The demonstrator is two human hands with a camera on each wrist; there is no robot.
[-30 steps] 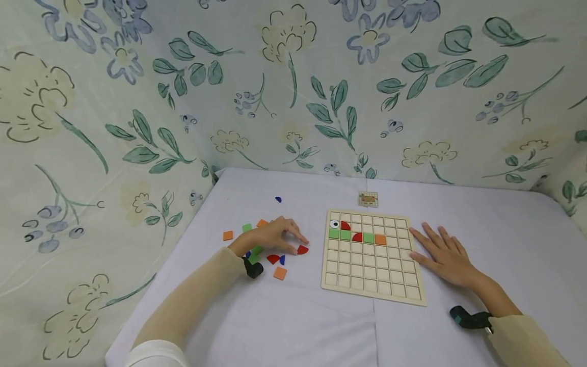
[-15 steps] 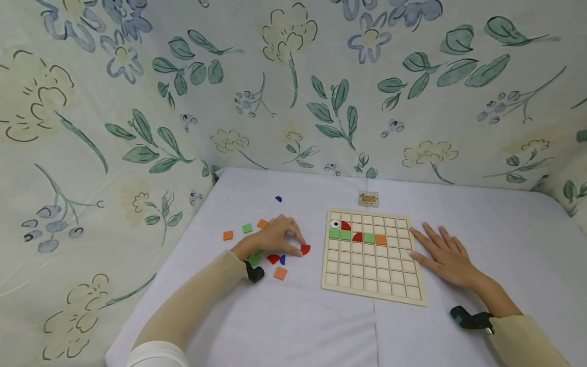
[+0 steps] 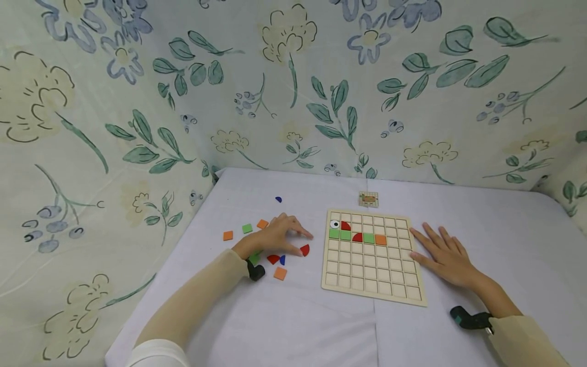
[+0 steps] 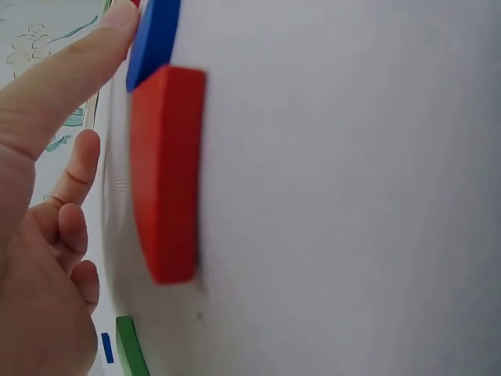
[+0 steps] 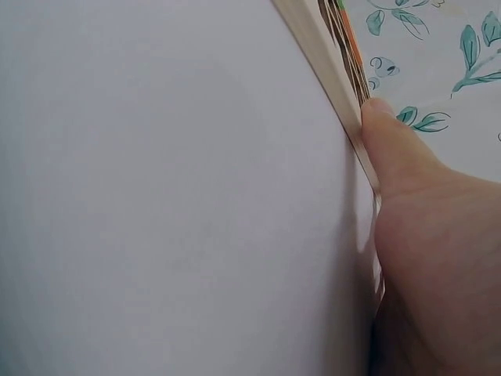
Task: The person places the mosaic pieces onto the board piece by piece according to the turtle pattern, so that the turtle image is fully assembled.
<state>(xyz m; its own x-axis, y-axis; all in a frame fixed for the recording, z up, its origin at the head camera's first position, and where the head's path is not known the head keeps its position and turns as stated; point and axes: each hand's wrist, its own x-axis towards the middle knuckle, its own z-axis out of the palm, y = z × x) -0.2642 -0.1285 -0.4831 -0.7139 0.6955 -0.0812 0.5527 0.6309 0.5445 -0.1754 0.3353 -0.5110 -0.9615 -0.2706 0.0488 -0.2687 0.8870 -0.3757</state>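
Note:
My left hand (image 3: 276, 237) hovers low over the scattered pieces with thumb and forefinger spread apart. Its thumb tip touches or almost touches a red quarter-circle tile (image 3: 304, 250) lying on the cloth; the forefinger is clear of it. In the left wrist view another red quarter-circle tile (image 4: 168, 176) and a blue tile (image 4: 154, 43) lie by the thumb. My right hand (image 3: 447, 259) lies flat with fingers spread, thumb and forefinger tips at the right edge of the wooden grid board (image 3: 371, 278). Along the board's upper rows sit an eye tile (image 3: 335, 224) and several red, green and orange tiles.
Loose orange tiles (image 3: 280, 273), green tiles (image 3: 247, 228) and a blue half-circle tile (image 3: 278, 199) lie left of the board. A small picture card (image 3: 369, 199) is behind it. White cloth covers the table (image 3: 293, 326); a floral curtain (image 3: 293, 92) stands behind.
The red quarter-circle tile by my left hand shifted slightly right and turned. My left forefinger came close to it, then lifted away to the right. My right hand stayed still.

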